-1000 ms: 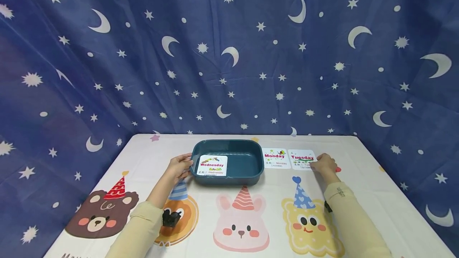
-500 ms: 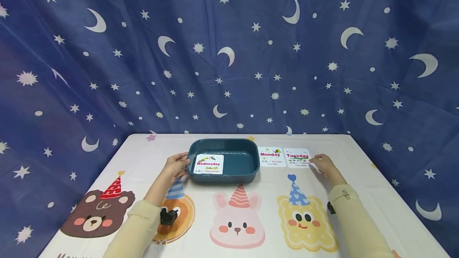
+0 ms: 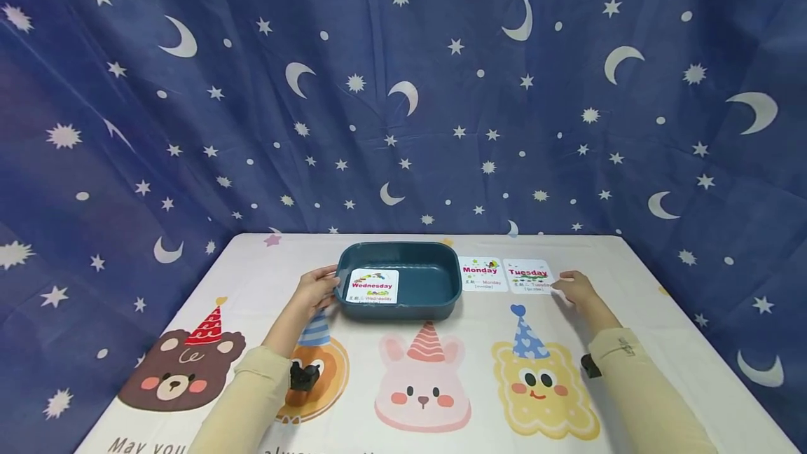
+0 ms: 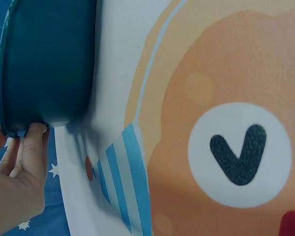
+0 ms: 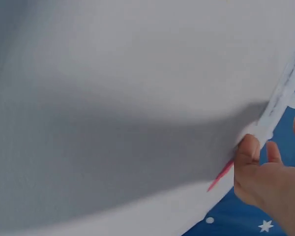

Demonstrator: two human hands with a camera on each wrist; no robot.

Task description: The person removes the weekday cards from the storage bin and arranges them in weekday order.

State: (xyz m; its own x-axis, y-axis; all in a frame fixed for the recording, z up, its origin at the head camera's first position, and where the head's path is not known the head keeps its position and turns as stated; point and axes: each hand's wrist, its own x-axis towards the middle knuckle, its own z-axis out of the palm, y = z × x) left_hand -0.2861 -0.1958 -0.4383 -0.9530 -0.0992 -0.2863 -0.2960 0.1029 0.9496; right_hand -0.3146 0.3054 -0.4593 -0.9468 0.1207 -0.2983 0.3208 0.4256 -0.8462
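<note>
Head view, Wednesday card [image 3: 373, 286], Monday card [image 3: 483, 274], Tuesday card [image 3: 529, 277]

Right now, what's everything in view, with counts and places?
Bin: 1, teal, centre back.
Wednesday card: 1, white, inside bin, left.
Monday card: 1, white, right of bin.
Tuesday card: 1, white, right of Monday.
Tablecloth: 1, white with cartoon prints, beneath.
Curtain: 1, blue with moons and stars, behind.
Wrist devices: 2, black, one per arm.
Sleeves: 2, pale yellow, one per arm.
Left hand: 1, bare, gripping bin's left end.
Right hand: 1, bare, by Tuesday card's right edge.
</note>
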